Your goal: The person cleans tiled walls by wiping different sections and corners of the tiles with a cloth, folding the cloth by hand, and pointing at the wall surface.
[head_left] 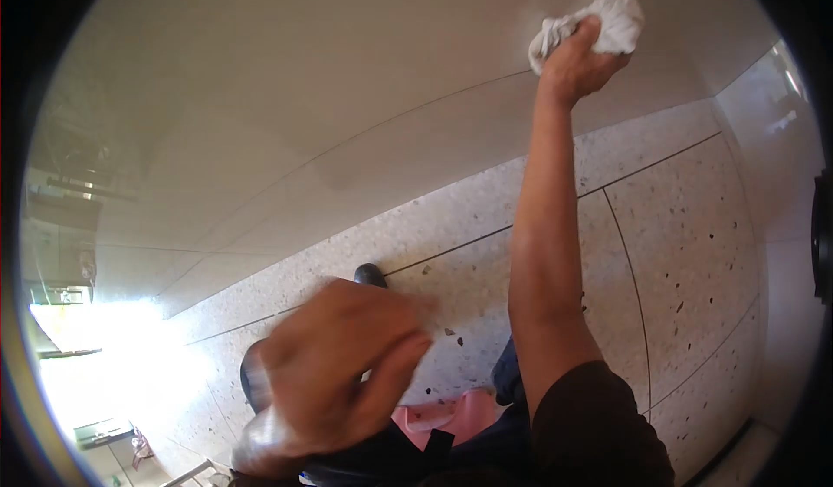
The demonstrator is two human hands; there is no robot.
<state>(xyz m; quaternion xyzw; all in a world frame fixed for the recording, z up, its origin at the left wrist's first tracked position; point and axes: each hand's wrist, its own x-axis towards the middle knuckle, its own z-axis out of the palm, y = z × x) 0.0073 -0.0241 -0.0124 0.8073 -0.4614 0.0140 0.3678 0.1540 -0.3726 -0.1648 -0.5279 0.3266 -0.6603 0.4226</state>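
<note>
Nearest the lens in the head view, your left hand [338, 357] was a blur, held well apart from the cloth. Its fingers looked partly curled, but the smear hid their tips, so whether they were spread, pressed together or holding something could not be told. Your right hand [577, 66] reached out at nearly full arm's length, thumb and fingers pinching a bunched white cloth [620, 23] that lay against the wall [347, 71].

You appeared to be in the middle of a wiping stroke. Any further stroke called for a firm hold on the bundle, flat contact and even pressure, with care where the cloth met the thin seam just beside the grip.

The cloth looked soft and limp, crumpled into folds on one side of your thumb and bulging in a rounded lobe on the other. Around it the wall was smooth, beige and glossy, with faint reflections and fine dark joints. Below the grip spread a pale speckled floor [685, 227], flecked with dark chips and cut by straight dark lines. Nearer your body than the grip was a pink object [473, 413], smooth and curved, plastic by its look. Your dark sleeve [599, 418] ended near the elbow.
</note>
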